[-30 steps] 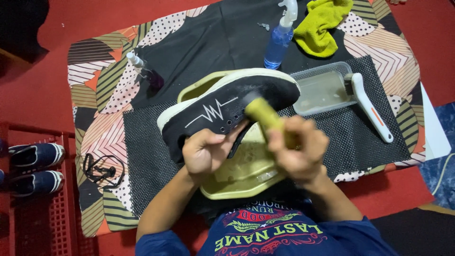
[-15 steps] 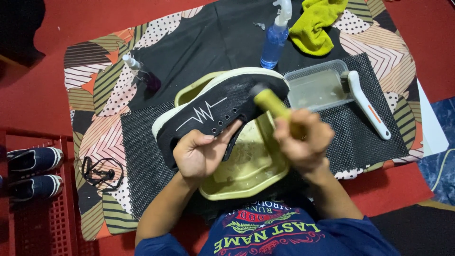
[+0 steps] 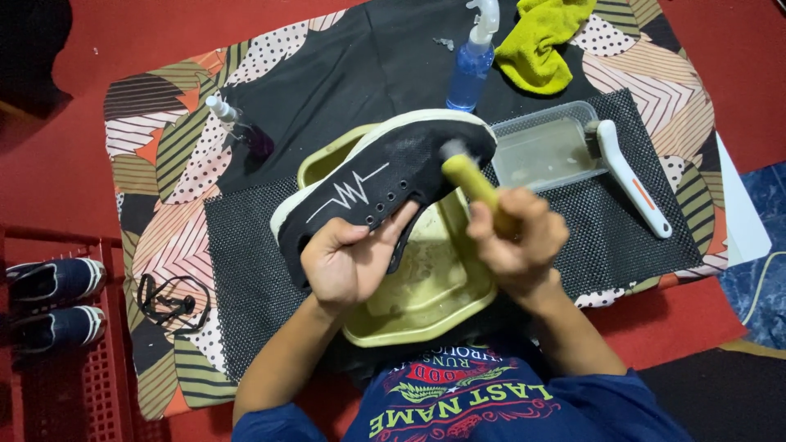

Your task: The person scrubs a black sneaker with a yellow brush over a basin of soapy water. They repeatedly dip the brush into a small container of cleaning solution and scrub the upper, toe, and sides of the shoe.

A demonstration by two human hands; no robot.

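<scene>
Currently the left hand (image 3: 348, 266) holds the black shoe (image 3: 385, 184) tilted above the yellow basin (image 3: 426, 299), fingers clenched at its laced opening. The right hand (image 3: 517, 241) is clenched around a yellow-handled brush (image 3: 475, 182), whose head touches the shoe's toe. A clear tray (image 3: 544, 151) and white brush (image 3: 634, 180) lie just beside, on the black mesh mat (image 3: 246, 278).
</scene>
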